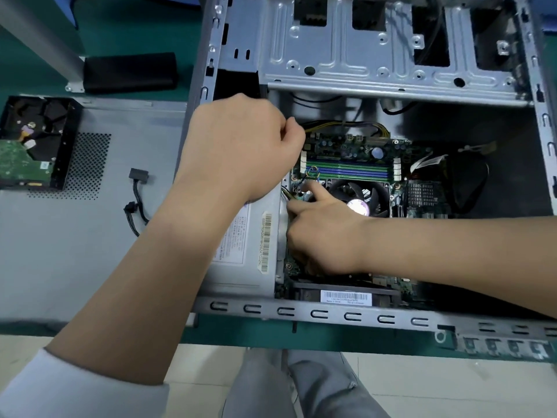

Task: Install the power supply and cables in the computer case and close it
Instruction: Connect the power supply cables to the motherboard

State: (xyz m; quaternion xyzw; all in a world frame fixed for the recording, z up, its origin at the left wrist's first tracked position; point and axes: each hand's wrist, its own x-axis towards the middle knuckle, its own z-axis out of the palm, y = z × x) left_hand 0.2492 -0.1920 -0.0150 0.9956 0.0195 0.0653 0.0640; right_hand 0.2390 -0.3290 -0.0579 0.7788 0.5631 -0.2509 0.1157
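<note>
The open computer case [331,315] lies on its side on the green table. The grey power supply [241,260], with barcode labels, sits in the case's left end, partly under my left forearm. My left hand [247,146] is above it, fingers curled, pinching the yellow and black power cable [346,124] that runs along the top edge of the motherboard [346,152]. My right hand [325,233] is over the board's left edge beside the CPU fan [370,194]. Its forefinger and thumb pinch a small connector with yellow wires [285,195]. The socket is hidden.
The grey side panel [90,251] lies flat left of the case, with a hard drive in a black tray [27,155] and a loose black cable [137,194] on it. The metal drive cage [376,55] spans the far end. A black pad [129,70] lies beyond the panel.
</note>
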